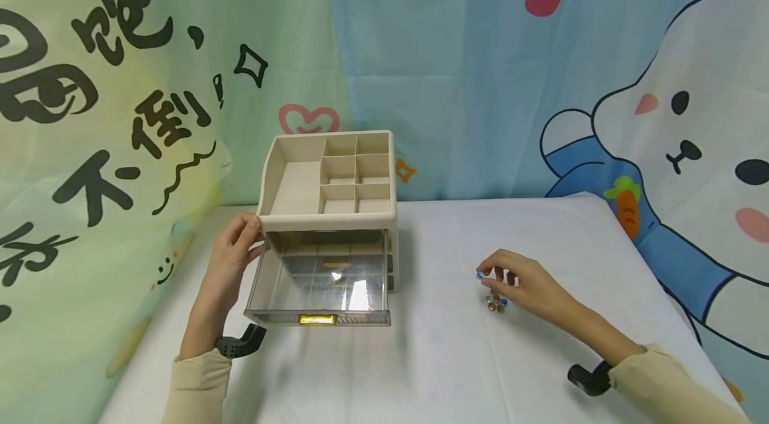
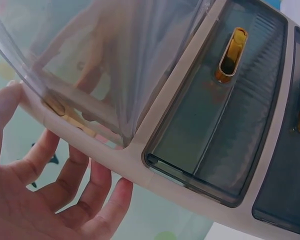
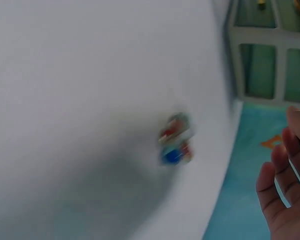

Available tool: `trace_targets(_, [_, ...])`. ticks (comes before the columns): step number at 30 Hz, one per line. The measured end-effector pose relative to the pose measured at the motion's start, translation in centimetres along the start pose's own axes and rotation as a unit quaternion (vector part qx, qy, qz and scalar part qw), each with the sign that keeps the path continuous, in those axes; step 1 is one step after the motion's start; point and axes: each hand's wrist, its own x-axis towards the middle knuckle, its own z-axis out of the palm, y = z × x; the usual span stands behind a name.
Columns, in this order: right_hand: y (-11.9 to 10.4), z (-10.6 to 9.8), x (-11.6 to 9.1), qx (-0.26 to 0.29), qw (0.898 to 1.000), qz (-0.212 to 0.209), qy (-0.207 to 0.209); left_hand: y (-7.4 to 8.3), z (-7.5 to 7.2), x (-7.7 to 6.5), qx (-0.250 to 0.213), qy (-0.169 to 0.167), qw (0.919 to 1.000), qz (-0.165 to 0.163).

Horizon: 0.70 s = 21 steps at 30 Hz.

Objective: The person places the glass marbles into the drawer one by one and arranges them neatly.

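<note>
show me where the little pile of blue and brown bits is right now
In the head view, the pile lies on the white tabletop, right of the drawer unit and just below the right grip.

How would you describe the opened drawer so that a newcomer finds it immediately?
On the white-covered table stands a cream organizer. Below its open-topped compartments, beside the left hand, is the transparent drawer with a gold handle. Unlike the closed drawers beneath, it is pulled out.

L hand (image 1: 236, 247) half-curled, R hand (image 1: 524, 280) w/ thumb-finger pinch.
</note>
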Motion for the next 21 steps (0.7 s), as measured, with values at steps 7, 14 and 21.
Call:
trace_targets(7, [-2.7,0.0,1.2,0.021,0.999,-0.029,0.007,0.1,0.0,0.0,-0.001,-0.004,1.0000,-0.003])
trace_targets(14, [-4.6,0.3,2.4,0.030,0.998,-0.045,0.006,0.3,-0.1,0.0,0.000,-0.008,0.9999,-0.009])
trace_targets(21, [-6.7,0.5,3.9,0.063,0.995,-0.082,0.000,0.4,-0.2,-0.1,-0.008,-0.014,0.9999,-0.004])
